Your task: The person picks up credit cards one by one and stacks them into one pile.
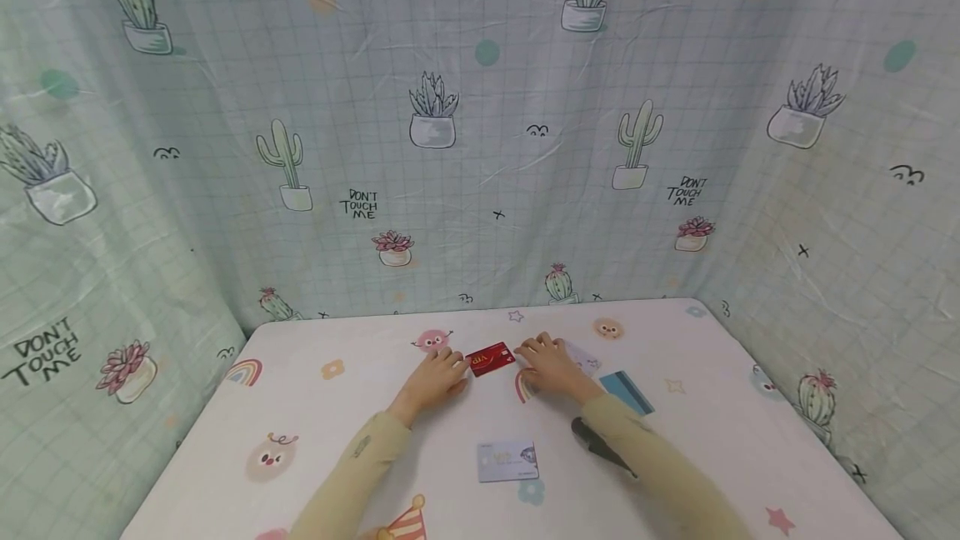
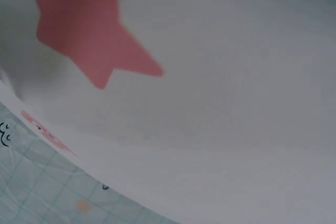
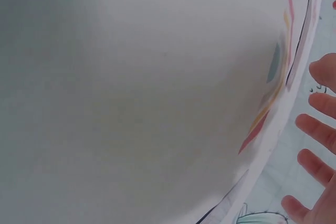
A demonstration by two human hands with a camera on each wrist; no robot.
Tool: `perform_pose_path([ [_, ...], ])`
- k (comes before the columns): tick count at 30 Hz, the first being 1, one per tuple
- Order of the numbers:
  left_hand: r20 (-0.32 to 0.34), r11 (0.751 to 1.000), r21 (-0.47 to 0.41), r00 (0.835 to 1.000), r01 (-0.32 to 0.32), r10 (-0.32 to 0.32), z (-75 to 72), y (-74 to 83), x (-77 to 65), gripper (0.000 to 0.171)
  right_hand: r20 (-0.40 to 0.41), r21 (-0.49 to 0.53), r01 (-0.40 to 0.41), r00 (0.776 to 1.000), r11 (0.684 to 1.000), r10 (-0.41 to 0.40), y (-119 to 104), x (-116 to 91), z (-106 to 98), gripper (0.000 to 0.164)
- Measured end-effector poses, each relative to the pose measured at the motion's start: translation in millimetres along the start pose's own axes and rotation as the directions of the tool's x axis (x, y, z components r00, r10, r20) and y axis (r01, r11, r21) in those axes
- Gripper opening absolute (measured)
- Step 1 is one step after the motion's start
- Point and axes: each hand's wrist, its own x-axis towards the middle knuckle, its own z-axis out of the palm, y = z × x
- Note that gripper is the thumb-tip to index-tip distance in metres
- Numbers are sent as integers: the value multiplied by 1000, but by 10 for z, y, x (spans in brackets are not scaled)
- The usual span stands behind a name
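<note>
A red card with "VIP" lettering lies on the table between the two hands in the head view. My left hand rests at its left edge, fingertips touching or nearly touching it. On the other side, my right hand reaches toward the card's right corner with bent, relaxed fingers. Behind the right hand a pale purple card is partly hidden. The right wrist view shows the right hand's spread fingers at the edge, holding nothing. No fingers are clear in the left wrist view.
A blue card with a dark stripe lies right of the right hand. Nearer me is a silvery card. The right forearm partly covers a dark object. The white table carries printed cartoons, and a cactus-print curtain hangs behind.
</note>
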Motion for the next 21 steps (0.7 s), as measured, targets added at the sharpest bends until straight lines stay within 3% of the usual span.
perform_pose_path([
  [3,18,1000,13,1000,25,-25,45,-1,23,33,-12,-33,7,1000,999,-7,18,44,44,39],
  [6,78,998,27,995,64,-66,93,2,42,36,-3,-85,2,1000,996,-2,30,89,79,41],
  [13,230,984,55,956,171,-179,202,38,70,44,50,-160,-16,998,987,24,-7,182,148,43],
  [21,273,969,66,929,240,-249,157,99,158,43,39,-210,-24,999,977,33,-83,269,174,43],
])
